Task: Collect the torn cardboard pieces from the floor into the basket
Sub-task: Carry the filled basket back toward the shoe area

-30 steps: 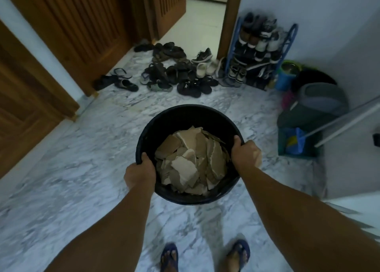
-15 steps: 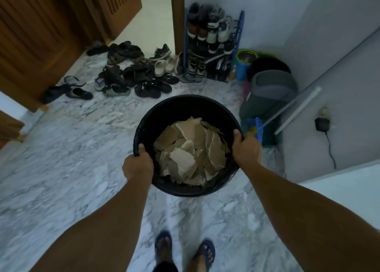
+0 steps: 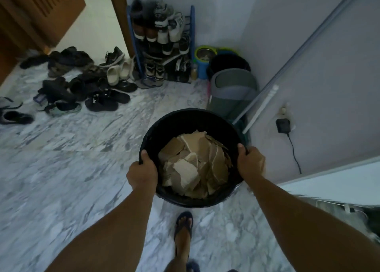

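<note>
Bare forearms; seemingly dark blue flip-flop [image 3: 183, 222].

One black basket [image 3: 164, 126] holds a heap of torn cardboard pieces [image 3: 195, 165], too overlapped to count. Two hands, left [image 3: 141, 174] and right [image 3: 250, 161]. One shoe rack [image 3: 192, 35] far off; one grey bin [image 3: 232, 91].

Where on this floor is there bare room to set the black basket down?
The widest bare marble floor lies left of the basket, below the loose shoes. Another open strip runs between the basket and the shoe rack. The corner is crowded: grey bin and leaning white pole. Both hands, left and right, grip the rim.
</note>
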Tool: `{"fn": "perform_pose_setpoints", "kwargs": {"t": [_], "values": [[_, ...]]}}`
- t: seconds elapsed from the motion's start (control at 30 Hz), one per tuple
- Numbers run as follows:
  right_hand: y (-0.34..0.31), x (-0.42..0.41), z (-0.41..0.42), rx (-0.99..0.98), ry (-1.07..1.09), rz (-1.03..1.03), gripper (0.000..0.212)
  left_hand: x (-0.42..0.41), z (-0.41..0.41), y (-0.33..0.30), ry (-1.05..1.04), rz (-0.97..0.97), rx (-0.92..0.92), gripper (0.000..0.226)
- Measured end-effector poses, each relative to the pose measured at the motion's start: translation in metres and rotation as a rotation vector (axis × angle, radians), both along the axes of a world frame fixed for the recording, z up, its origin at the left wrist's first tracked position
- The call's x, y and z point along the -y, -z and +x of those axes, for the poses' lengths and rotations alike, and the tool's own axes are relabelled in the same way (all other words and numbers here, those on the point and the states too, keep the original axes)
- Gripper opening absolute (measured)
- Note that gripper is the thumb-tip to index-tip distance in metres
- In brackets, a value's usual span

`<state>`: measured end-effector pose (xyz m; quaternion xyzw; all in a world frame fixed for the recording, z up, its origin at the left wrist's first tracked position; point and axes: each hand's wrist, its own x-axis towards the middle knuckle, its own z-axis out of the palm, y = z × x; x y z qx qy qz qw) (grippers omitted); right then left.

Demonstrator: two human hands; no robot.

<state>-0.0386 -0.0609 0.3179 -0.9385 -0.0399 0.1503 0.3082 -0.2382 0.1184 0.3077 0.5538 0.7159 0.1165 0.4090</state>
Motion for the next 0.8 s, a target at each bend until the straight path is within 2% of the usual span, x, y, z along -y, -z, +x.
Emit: {"fn": "perform_pose_setpoints", "kwargs": {"t": [0.17,0.23,0.37,0.53,0.8], "values": [[0.035,0.016,0.053,-0.069,0.045,-0.056,0.049,0.005,0.061,0.038,0.030,-0.050,0.042,0.054],[0.054,0.023,0.070,-0.107,0.047,-0.075,0.047,0.008,0.075,0.055,0.091,-0.122,0.044,0.042],[0.110,0.049,0.116,-0.257,0.048,-0.135,0.044,0.020,0.108,0.108,0.198,-0.292,0.013,0.035],[0.193,0.085,0.170,-0.347,0.011,-0.242,0.041,0.047,0.151,0.180,0.197,-0.458,0.038,0.019],[0.318,0.125,0.232,-0.334,-0.078,-0.312,0.041,0.068,0.204,0.293,0.207,-0.621,0.093,0.019]]}}
